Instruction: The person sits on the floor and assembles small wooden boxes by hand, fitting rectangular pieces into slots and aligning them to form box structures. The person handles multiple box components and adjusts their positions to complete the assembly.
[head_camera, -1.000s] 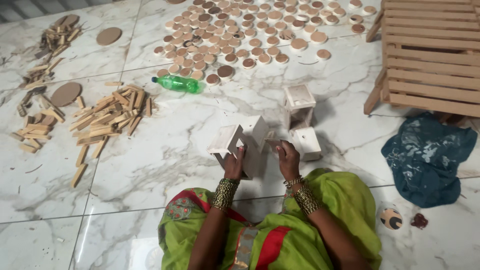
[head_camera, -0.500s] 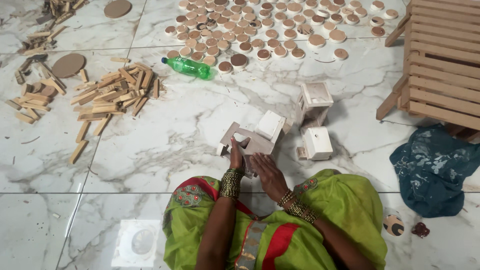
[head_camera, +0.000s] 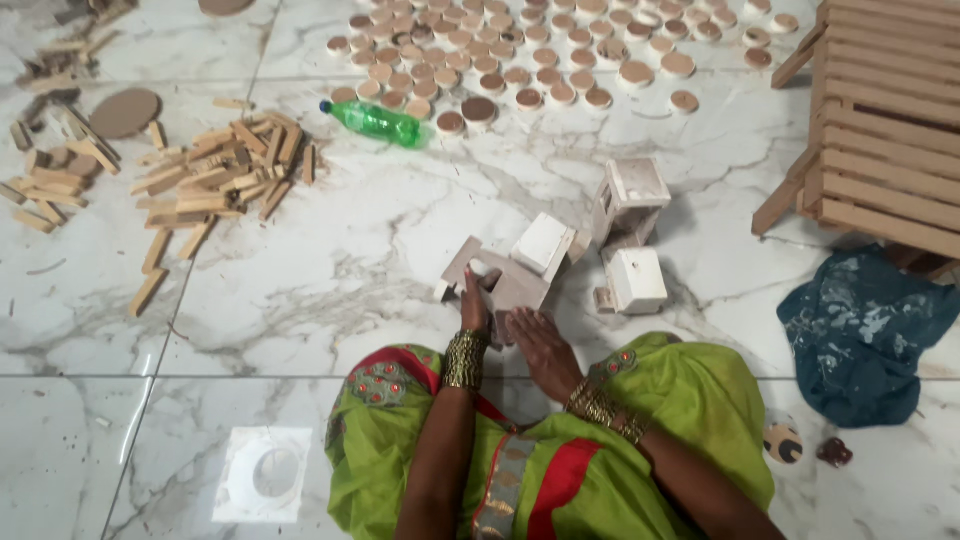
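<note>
Even, soft daylight fills the room and the white marble floor (head_camera: 300, 290) throws it back, with a pale sheen of glare along the left tiles and a bright square reflection low down beside the green cloth (head_camera: 700, 400). Shadows are short and soft: a faint one under the small wooden house (head_camera: 510, 270) and a darker patch beneath the slatted wooden rack (head_camera: 880, 130) at the right. The view is fairly sharp in the middle, slightly soft and smeared toward the top corners, where the wooden discs (head_camera: 520, 60) lose their edges.

right hand (head_camera: 540, 345) now off wooden piece (head_camera: 505, 280)
</note>
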